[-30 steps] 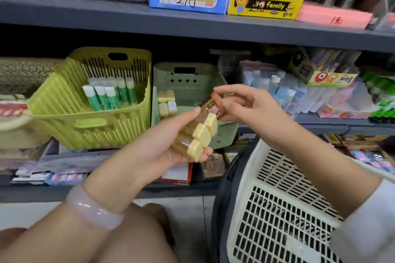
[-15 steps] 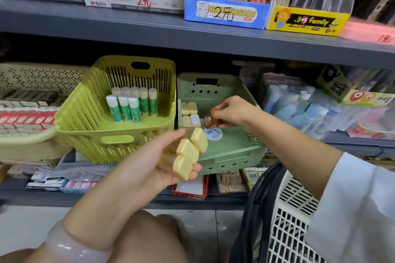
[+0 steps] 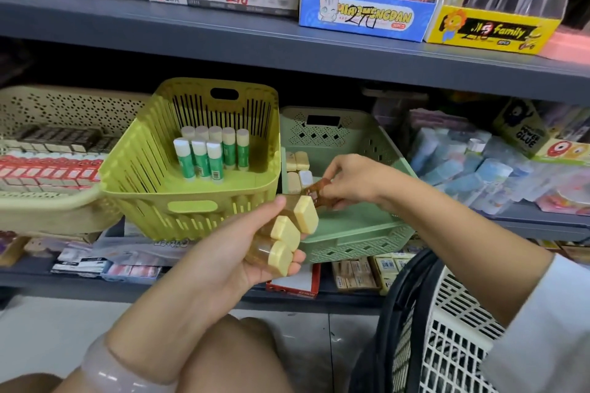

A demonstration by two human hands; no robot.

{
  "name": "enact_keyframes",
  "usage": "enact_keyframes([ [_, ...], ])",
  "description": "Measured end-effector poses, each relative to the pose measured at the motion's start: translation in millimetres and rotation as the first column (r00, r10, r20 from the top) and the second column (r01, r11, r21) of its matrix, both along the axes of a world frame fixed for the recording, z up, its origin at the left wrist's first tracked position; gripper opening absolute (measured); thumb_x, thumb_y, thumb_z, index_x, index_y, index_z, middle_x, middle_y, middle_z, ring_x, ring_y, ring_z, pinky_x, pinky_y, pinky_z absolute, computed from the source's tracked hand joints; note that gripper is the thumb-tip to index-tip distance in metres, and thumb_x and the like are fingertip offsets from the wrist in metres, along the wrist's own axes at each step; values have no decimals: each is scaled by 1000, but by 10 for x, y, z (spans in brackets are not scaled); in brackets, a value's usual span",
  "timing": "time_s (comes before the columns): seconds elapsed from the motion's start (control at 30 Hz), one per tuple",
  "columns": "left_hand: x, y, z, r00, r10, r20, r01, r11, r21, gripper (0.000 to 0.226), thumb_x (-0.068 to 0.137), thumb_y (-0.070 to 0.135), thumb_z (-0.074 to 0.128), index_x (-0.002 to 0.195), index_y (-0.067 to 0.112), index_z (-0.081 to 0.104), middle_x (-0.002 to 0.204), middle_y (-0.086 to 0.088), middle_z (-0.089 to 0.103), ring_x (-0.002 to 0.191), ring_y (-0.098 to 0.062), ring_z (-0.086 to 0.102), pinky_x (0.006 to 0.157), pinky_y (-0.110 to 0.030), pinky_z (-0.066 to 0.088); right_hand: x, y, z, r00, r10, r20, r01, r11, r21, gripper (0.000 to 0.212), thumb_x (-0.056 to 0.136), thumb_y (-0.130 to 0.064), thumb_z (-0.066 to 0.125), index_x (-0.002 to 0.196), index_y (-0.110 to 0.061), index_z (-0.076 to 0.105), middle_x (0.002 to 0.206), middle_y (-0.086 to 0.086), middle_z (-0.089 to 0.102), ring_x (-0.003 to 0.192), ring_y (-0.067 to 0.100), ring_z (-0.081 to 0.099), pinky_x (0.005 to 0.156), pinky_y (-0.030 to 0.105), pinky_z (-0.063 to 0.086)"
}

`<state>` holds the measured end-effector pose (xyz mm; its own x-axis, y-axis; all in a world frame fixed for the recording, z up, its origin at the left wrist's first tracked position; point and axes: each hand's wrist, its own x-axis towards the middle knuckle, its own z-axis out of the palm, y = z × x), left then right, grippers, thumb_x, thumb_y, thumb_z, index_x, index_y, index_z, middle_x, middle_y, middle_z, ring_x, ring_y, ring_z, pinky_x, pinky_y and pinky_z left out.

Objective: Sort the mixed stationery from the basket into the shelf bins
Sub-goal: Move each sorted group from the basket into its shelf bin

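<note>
My left hand (image 3: 242, 249) grips three amber glue bottles with pale yellow caps (image 3: 289, 233), held in front of the shelf. My right hand (image 3: 354, 180) reaches into the pale green bin (image 3: 360, 233) and pinches one more amber glue bottle (image 3: 319, 191) just above the bin floor. Several matching yellow-capped bottles (image 3: 297, 166) stand at the bin's back left. The white slatted basket (image 3: 453, 329) with a black rim sits at the lower right.
A lime-green bin (image 3: 191, 206) holds upright green glue sticks (image 3: 210, 153). A beige bin (image 3: 48, 210) at left holds boxed items. Blue-capped glue bottles (image 3: 463, 169) fill the shelf on the right. Display boxes stand on the upper shelf (image 3: 287, 48). My knee is below.
My right hand carried one amber bottle from beside my left hand forward into the pale green bin. The view shifted so the bins sit further right and lower.
</note>
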<state>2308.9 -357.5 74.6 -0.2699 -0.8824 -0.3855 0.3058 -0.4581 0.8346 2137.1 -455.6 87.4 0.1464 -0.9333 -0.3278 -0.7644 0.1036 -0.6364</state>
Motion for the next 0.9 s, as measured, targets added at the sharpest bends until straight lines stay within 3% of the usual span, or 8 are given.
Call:
enact_keyframes([
  [0.2, -15, -4, -20, 1000, 4, 6, -4, 1000, 14, 22, 65, 35, 64, 67, 17, 76, 74, -14, 72, 54, -22, 66, 48, -29, 54, 197, 48, -62, 985, 89, -146, -93, 995, -22, 11, 80, -14, 66, 81, -7, 58, 82, 10, 67, 71, 21, 66, 71, 32, 56],
  [0.27, -15, -2, -24, 1000, 10, 8, -10, 1000, 26, 26, 65, 35, 65, 69, 11, 76, 74, -15, 72, 54, -22, 66, 47, -28, 54, 247, 38, -101, 969, 107, -221, -115, 993, -26, 18, 80, -18, 65, 89, -3, 61, 86, 11, 65, 69, 18, 60, 60, 26, 49],
  [0.37, -13, -1, -13, 1000, 25, 7, -26, 998, 52, 32, 64, 33, 66, 81, 7, 72, 74, -16, 71, 53, -23, 65, 46, -29, 53, 261, 35, -140, 959, 127, -252, -148, 987, -68, 17, 81, -24, 65, 78, -10, 57, 83, 6, 58, 70, 16, 48, 52, 21, 35],
  [0.47, -9, 6, 0, 1000, 26, 6, -27, 998, 62, 36, 64, 32, 66, 88, 6, 68, 73, -16, 71, 53, -23, 65, 46, -29, 54, 200, 51, -169, 980, 130, -150, -140, 989, -57, 24, 84, -22, 64, 65, -17, 50, 69, -4, 53, 60, 5, 46, 52, 17, 37],
  [0.6, -11, 14, 21, 999, 33, -16, -32, 998, 60, 31, 66, 32, 65, 83, 6, 70, 76, -17, 72, 53, -22, 65, 46, -29, 54, 82, 149, -53, 977, 78, 200, -70, 997, -45, 16, 92, -21, 55, 84, -7, 56, 75, 1, 61, 61, 7, 61, 63, 18, 55],
  [0.7, -18, 22, 41, 999, 36, -25, -34, 998, 61, 29, 75, 31, 63, 88, 6, 69, 76, -15, 72, 52, -21, 64, 47, -27, 54, -36, 288, 125, 883, 234, 408, -228, 972, -65, 21, 93, -28, 52, 92, -9, 60, 83, 0, 66, 72, 8, 65, 68, 22, 55],
  [0.8, -22, 34, 65, 997, 67, -44, -65, 996, 54, 24, 82, 29, 61, 88, 7, 67, 70, -12, 71, 51, -21, 64, 47, -28, 55, -49, 451, 211, 824, 396, 405, -398, 913, -83, 23, 86, -28, 57, 103, -13, 60, 95, -1, 65, 83, 8, 64, 75, 23, 54],
  [0.9, -31, 51, 82, 993, 81, -90, -79, 997, 27, 29, 72, 30, 64, 89, 7, 65, 63, -10, 67, 52, -21, 64, 48, -28, 55, -9, 516, 197, 850, 356, 389, -352, 932, -84, 38, 76, -41, 58, 105, -17, 57, 96, -4, 62, 80, 7, 64, 75, 25, 54],
])
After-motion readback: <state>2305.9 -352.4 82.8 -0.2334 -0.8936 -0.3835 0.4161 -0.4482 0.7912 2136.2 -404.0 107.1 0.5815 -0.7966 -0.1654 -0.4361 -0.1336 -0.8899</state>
